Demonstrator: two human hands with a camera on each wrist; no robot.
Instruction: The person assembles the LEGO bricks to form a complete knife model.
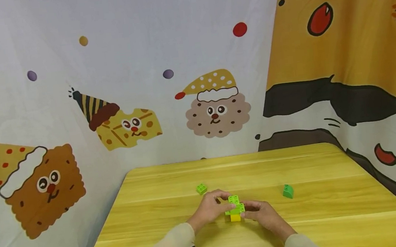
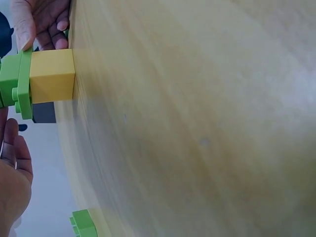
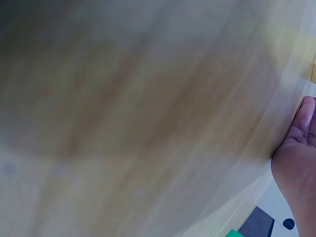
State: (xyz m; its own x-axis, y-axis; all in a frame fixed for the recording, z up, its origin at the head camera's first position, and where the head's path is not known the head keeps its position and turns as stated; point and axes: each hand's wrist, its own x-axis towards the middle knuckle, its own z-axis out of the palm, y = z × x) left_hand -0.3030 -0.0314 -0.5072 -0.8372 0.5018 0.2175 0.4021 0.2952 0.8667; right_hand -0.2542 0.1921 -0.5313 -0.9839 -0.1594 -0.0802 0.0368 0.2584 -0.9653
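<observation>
A small stack of toy building bricks (image 1: pixel 234 209) stands on the table between both hands. Its base is a yellow brick (image 2: pixel 52 75), with a wider, thin light-green piece (image 2: pixel 23 84) above it and a light-green brick (image 1: pixel 233 199) on top. From the left, my left hand (image 1: pixel 213 208) grips the upper green part, its thumb across the front and the index finger behind. On the opposite side, my right hand (image 1: pixel 264 215) holds the edge of the wide green piece between thumb and index finger. Only the palm side of the right hand (image 3: pixel 298 148) shows in the right wrist view.
Behind the left hand lies a loose light-green brick (image 1: pixel 201 188) with studs. A darker green brick with a curved side (image 1: pixel 288 191) rests farther right. The wooden table (image 1: pixel 156 209) ends at the back before a printed cartoon curtain (image 1: pixel 158 34).
</observation>
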